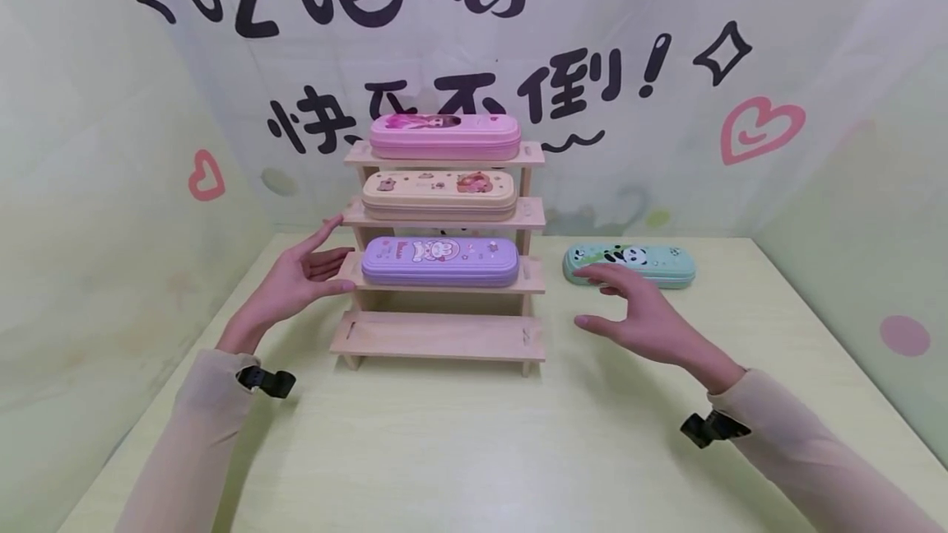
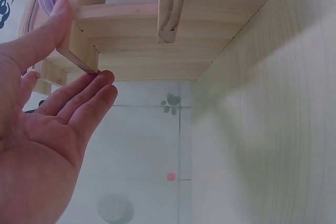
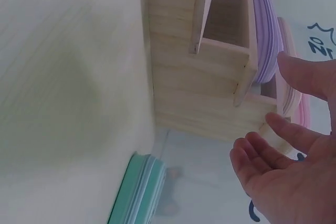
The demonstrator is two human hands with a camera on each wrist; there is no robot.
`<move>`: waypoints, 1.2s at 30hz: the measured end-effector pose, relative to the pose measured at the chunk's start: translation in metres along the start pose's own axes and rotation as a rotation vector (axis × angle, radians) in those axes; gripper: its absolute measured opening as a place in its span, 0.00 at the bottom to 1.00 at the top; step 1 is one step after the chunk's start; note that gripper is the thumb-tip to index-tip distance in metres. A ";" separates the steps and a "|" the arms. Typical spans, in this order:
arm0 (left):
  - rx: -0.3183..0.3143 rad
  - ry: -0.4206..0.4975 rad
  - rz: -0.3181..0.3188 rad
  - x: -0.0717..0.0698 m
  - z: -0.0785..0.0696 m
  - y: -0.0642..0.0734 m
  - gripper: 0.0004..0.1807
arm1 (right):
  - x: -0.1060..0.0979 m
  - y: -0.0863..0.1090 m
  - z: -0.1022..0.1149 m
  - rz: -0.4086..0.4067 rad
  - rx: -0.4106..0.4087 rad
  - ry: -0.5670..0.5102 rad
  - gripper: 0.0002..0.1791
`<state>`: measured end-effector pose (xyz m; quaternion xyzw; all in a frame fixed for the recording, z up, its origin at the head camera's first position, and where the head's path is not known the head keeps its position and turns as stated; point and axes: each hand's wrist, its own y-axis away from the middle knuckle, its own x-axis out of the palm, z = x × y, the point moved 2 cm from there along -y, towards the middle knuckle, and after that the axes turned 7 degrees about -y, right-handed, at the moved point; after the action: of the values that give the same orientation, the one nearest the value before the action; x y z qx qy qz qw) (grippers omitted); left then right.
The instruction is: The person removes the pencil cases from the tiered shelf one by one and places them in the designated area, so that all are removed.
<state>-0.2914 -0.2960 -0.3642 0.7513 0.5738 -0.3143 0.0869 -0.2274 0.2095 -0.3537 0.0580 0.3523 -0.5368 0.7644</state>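
Observation:
A stepped wooden stand (image 1: 437,337) carries three pencil cases: pink (image 1: 444,146) on the top tier, cream (image 1: 439,208) below, and purple (image 1: 440,270) on the third tier. The lowest tier is bare. My left hand (image 1: 292,282) holds the stand's left side, with the end of the purple case's plank (image 2: 79,51) between thumb and fingers. To the stand's right, a teal panda pencil case (image 1: 670,266) lies on the table. Over its near left part my right hand (image 1: 640,315) hovers with thumb and fingers apart, holding nothing.
The pale wooden table (image 1: 444,451) runs back to a printed cloth backdrop (image 1: 637,163). Cloth walls stand close on the left (image 1: 96,270) and right (image 1: 874,270). A small black camera is strapped to each wrist.

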 end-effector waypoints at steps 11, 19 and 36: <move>-0.016 0.013 -0.003 -0.001 -0.002 0.001 0.58 | 0.022 -0.025 0.025 0.021 -0.010 0.009 0.40; -0.009 0.026 -0.001 0.000 -0.002 0.001 0.58 | 0.033 -0.044 0.041 0.031 0.001 -0.024 0.43; -0.006 0.015 0.001 -0.001 0.000 0.000 0.58 | 0.048 -0.076 0.034 0.121 0.051 -0.086 0.48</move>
<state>-0.2916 -0.2974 -0.3639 0.7537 0.5750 -0.3068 0.0853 -0.2687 0.1244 -0.3355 0.0756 0.3011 -0.5005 0.8081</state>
